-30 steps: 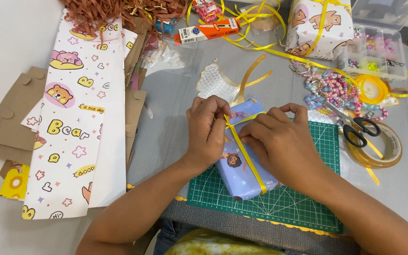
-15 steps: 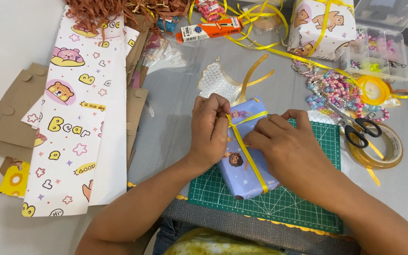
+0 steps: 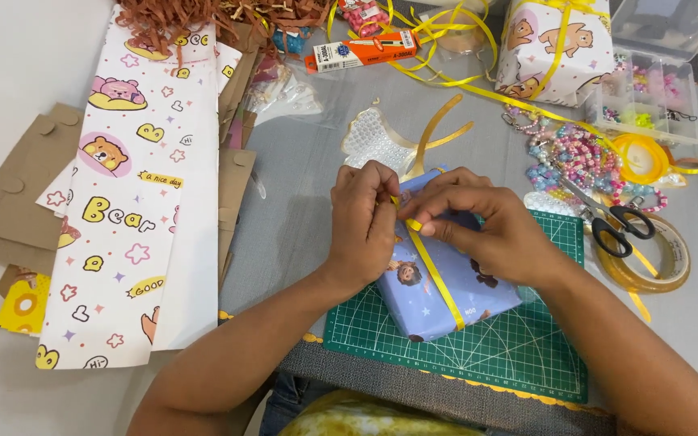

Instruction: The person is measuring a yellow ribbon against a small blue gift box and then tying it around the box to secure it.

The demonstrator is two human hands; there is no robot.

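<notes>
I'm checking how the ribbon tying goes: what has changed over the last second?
Both hands, left hand and right hand, shifted up toward the far end of the blue wrapped box, fingers now pinching the yellow ribbon together there. Box, green cutting mat and scissors stayed put.

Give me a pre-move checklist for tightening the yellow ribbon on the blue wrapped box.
1. Both hands on the ribbon: ok. Left hand and right hand pinch the thin yellow ribbon at the box's far end.
2. Ribbon runs straight along the blue patterned wrapped box: ok, roughly centred along its length.
3. Box seated on the green gridded cutting mat: ok, though its far end overhangs the mat.
4. Knot formed: cannot tell, fingers hide it.
5. Black-handled scissors within reach: ok, lying right of the right hand.
6. Loose ribbon tails free of clutter: ok, curling on the grey table.
</notes>
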